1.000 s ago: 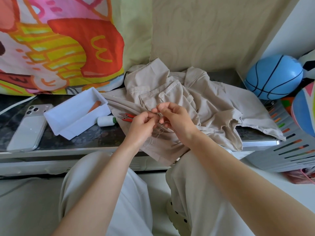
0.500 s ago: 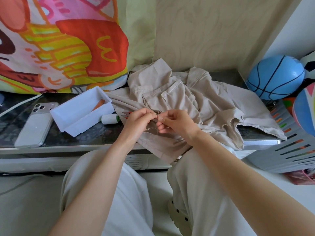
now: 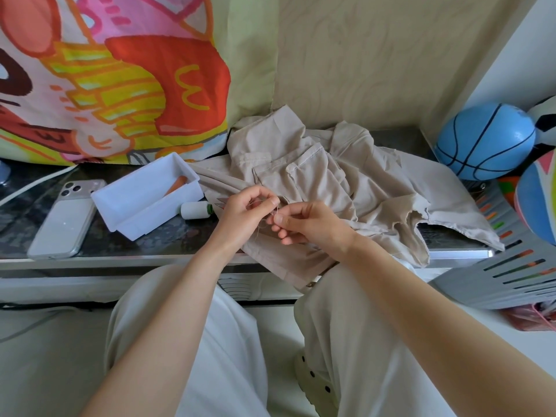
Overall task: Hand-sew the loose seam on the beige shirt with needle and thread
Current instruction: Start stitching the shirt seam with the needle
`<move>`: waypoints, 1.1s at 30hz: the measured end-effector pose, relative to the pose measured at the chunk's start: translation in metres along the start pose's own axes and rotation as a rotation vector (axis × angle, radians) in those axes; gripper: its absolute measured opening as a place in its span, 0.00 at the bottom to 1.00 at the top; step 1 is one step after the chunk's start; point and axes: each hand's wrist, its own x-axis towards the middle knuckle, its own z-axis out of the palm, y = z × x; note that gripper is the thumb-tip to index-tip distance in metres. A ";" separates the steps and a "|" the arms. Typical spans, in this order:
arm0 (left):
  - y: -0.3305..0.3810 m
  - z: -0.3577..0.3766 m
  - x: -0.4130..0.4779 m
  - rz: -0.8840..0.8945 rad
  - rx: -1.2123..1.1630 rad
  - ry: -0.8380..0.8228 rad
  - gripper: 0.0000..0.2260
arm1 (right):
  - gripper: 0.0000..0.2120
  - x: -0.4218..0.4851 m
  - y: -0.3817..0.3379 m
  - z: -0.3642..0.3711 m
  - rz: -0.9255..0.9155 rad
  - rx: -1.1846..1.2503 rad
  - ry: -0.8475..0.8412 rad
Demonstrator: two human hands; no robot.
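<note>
Beige shirt (image 3: 316, 182), white tray (image 3: 144, 203), blue ball (image 3: 484, 139).

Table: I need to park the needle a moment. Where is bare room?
Bare table lies along the front edge, bordered by the phone, tray, spool and left hand. A small patch shows at the back between shirt and ball. The middle is crowded: the shirt covers it, and the right hand meets the left there, both pinching thread.
</note>
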 end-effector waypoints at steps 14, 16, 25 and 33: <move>-0.013 0.008 0.003 0.118 0.218 0.303 0.07 | 0.08 -0.004 -0.007 -0.004 -0.008 0.124 0.089; -0.009 0.010 -0.002 0.170 0.159 0.345 0.04 | 0.07 -0.003 -0.007 -0.005 -0.020 0.145 0.120; -0.001 0.022 -0.008 0.091 -0.064 0.121 0.18 | 0.07 -0.001 -0.007 -0.005 -0.055 0.191 0.168; 0.002 0.021 -0.008 -0.101 -0.285 0.019 0.07 | 0.06 -0.001 -0.008 -0.007 -0.069 0.187 0.168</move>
